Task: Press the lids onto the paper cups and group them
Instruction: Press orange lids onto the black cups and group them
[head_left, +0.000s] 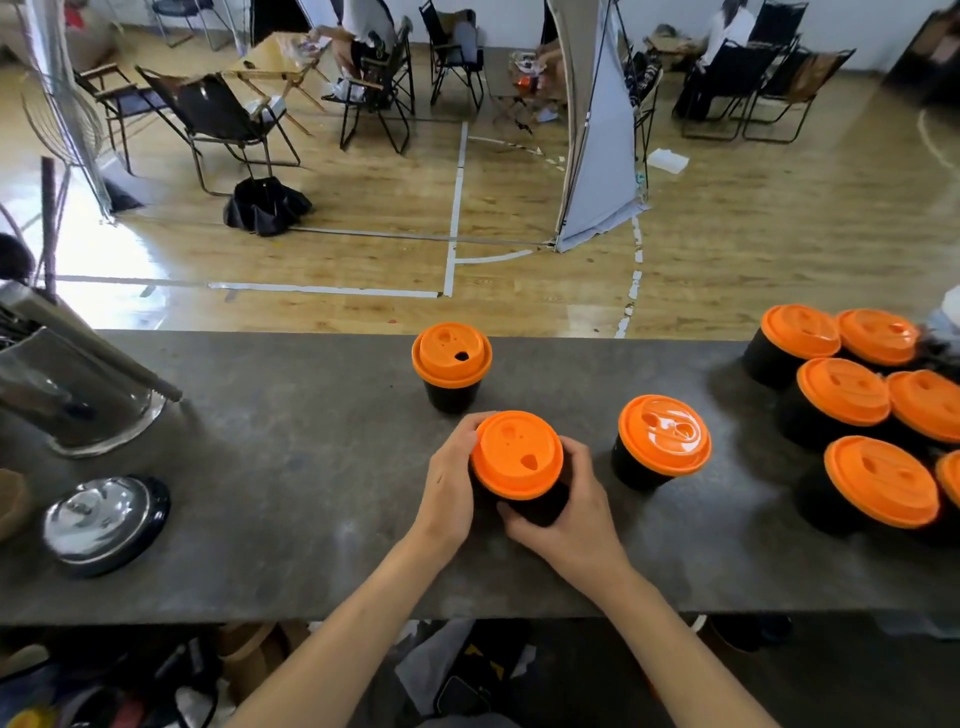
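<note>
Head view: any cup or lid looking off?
No spills. The lone cup right of the held cup has a lid that looks glossy and creased near its sip hole, unlike the matte grouped lids; possibly deformed.

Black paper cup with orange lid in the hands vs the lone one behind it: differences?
The held black paper cup is gripped by the left hand and right hand; the lone cup behind stands untouched. The held cup sits mid-counter; the lone cup stands near the grey counter's far edge. Both carry orange plastic lids.
</note>
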